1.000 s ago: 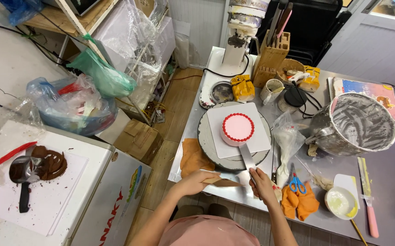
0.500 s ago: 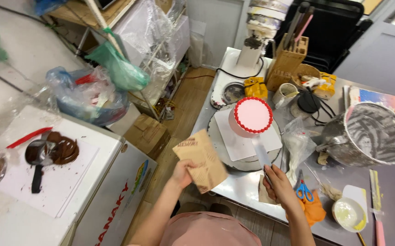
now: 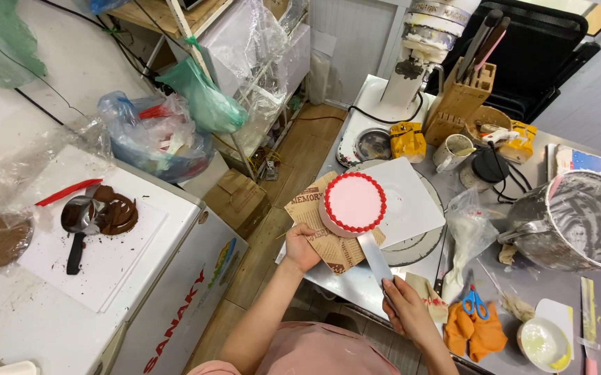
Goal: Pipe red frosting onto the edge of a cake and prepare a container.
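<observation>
A small round pink cake (image 3: 353, 203) with a red piped border rides on the blade of a metal spatula (image 3: 373, 255). My right hand (image 3: 407, 310) grips the spatula's handle. My left hand (image 3: 302, 246) holds a brown printed paper sheet (image 3: 329, 239) under the cake's left side. The cake hangs over the left edge of a white square board (image 3: 408, 201), which sits on a round turntable (image 3: 411, 251).
A large steel mixing bowl (image 3: 575, 219), a piping bag (image 3: 468, 232), blue scissors (image 3: 475, 303), an orange cloth (image 3: 474, 332) and a small cream bowl (image 3: 542, 344) lie to the right. A stand mixer (image 3: 417, 62) and knife block (image 3: 463, 97) stand behind. A white chest freezer (image 3: 106, 271) stands at left.
The cake has come off the centre of the white board on the spatula and moved left. My left hand has brought the brown paper up under it.
</observation>
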